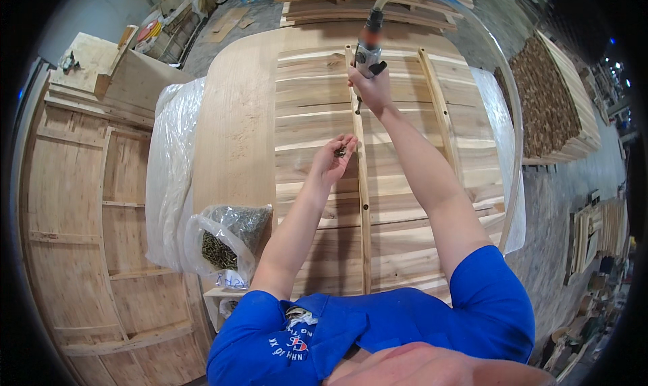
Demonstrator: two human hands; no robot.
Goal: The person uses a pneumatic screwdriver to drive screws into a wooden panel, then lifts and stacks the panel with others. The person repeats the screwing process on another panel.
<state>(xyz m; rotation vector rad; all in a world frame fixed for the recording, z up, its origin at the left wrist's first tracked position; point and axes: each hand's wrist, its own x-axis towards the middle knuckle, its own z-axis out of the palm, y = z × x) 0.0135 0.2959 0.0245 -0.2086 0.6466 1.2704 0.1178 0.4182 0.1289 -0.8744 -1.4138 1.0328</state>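
Observation:
My right hand (373, 89) is wrapped round an air screwdriver (368, 57) with a clear hose at its top. Its bit points down at a dark hole in a narrow wooden strip (361, 170). Whether the bit touches a screw there is too small to tell. Just left of the strip, my left hand (335, 158) is closed on several small brassy screws (340, 152). Beneath lies a wide slatted wooden panel (310, 116), with a second strip (437, 102) to the right. More screws fill a clear plastic bag (219, 251) by my left forearm.
A smooth pale board (236, 116) lies along the panel's left side, beside plastic-wrapped material (172, 163). The air hose (516, 116) arcs down the right side. Stacked boards (364, 8) stand at the far end, a timber stack (547, 96) at right, and a wooden frame (74, 210) at left.

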